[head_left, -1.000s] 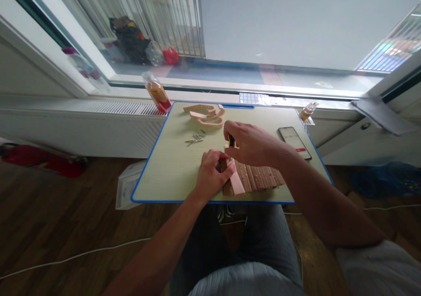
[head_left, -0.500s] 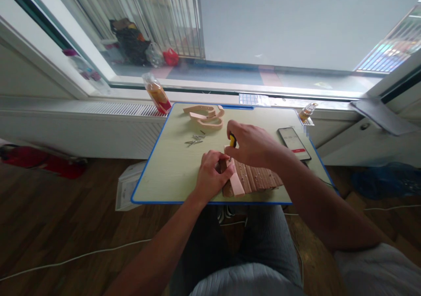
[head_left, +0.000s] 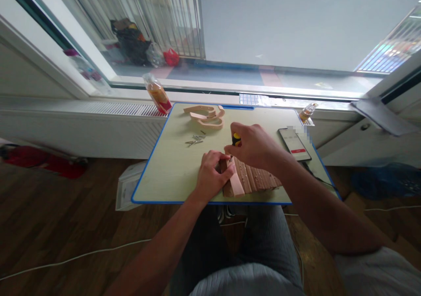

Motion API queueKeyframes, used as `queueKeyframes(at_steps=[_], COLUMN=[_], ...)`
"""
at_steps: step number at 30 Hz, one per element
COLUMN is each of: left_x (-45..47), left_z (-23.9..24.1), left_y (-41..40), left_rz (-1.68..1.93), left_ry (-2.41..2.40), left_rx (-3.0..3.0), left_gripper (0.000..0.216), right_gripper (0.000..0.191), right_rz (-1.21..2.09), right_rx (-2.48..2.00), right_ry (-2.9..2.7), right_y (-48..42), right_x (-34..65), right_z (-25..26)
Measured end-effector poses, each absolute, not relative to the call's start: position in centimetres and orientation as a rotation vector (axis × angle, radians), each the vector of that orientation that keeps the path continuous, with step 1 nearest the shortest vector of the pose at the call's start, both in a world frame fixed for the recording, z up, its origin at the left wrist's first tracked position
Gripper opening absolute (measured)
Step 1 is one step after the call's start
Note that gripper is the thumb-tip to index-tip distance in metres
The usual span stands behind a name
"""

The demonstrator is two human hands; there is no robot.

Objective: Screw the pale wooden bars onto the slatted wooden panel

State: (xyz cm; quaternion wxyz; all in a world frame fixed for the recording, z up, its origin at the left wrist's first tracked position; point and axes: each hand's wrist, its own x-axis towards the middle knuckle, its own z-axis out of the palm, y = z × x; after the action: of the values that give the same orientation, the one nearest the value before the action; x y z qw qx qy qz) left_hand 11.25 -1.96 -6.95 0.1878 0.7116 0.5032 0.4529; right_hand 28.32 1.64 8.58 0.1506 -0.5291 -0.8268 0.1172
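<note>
Yellow-black handle (head_left: pixel 236 139); pale strip (head_left: pixel 237 185) atop brown block (head_left: pixel 258 176).

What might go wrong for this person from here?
The yellow-and-black tool in the right hand is close to the left hand, so a slip might nick it. The pale wooden piece might shift on the brown block if the left hand's hold loosens. The small metal pieces lie loose on the table, so a bump could scatter them.
</note>
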Motion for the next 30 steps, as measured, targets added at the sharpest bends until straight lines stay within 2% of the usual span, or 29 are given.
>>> queueKeyframes(at_steps=[4, 9, 14, 18, 24, 30], left_x=[11.3, 11.2, 11.2, 11.2, 11.3, 11.2], left_z=[-7.0, -7.2, -7.1, -7.0, -7.0, -7.0], left_y=[-2.0, -2.0, -2.0, -2.1, -2.0, -2.0], left_rz=[1.266, 1.279, 1.271, 1.262, 1.264, 1.258], left_ry=[1.427, 1.404, 1.42, 1.422, 1.421, 1.429], left_rx=[1.995, 1.997, 1.996, 1.989, 1.977, 1.99], left_gripper=[0.019, 0.02, 0.019, 0.02, 0.019, 0.019], right_gripper=[0.019, 0.028, 0.021, 0.014, 0.021, 0.021], right_rz=[0.319, 0.373, 0.489, 0.346, 0.141, 0.381], right_rx=[-1.535, -1.436, -1.277, -1.346, -1.585, -1.266], right_ry=[-2.413, -2.535, -2.617, -2.604, -2.573, -2.644], right_y=[1.4, 1.5, 2.0, 2.2, 1.7, 1.5], right_x=[28.4, 28.8, 29.5, 29.1, 28.5, 29.2], right_z=[8.7, 9.3, 9.8, 9.5, 9.4, 9.8])
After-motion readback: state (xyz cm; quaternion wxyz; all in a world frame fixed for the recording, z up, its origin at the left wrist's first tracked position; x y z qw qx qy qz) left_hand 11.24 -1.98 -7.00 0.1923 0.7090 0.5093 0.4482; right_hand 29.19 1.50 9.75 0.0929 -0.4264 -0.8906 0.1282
